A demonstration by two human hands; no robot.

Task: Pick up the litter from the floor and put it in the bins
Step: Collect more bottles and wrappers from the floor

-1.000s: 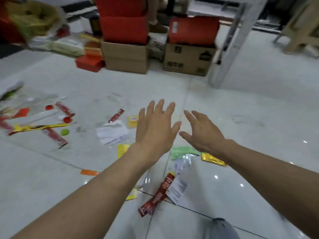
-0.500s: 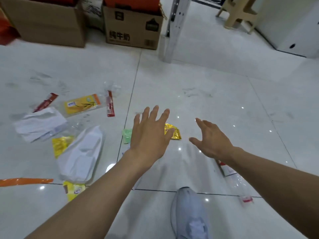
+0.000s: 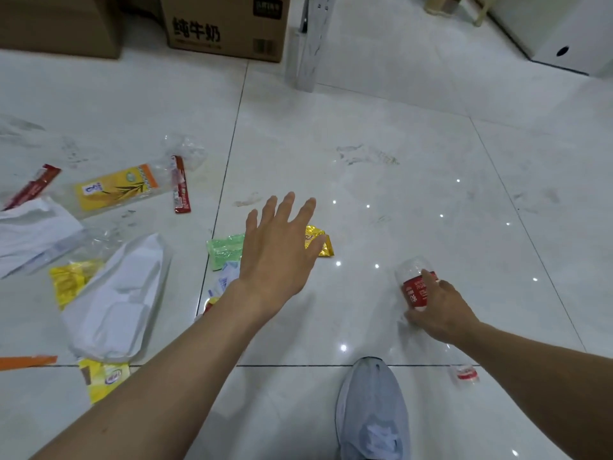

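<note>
My right hand curls round a clear plastic bottle with a red label lying on the white tiled floor at the right. My left hand hovers with fingers spread above a gold wrapper and a green wrapper, holding nothing. More litter lies to the left: a white plastic bag, a yellow-orange packet, a red sachet, yellow wrappers and white paper. No bin is in view.
Cardboard boxes stand at the back, beside a white table leg. My grey shoe is at the bottom centre, a small bottle piece with a red band to its right. A white unit stands at the far right.
The view has tilted down and closer to the floor. My right hand dropped to the right and took hold of the bottle. My left hand stayed spread over the wrappers.
</note>
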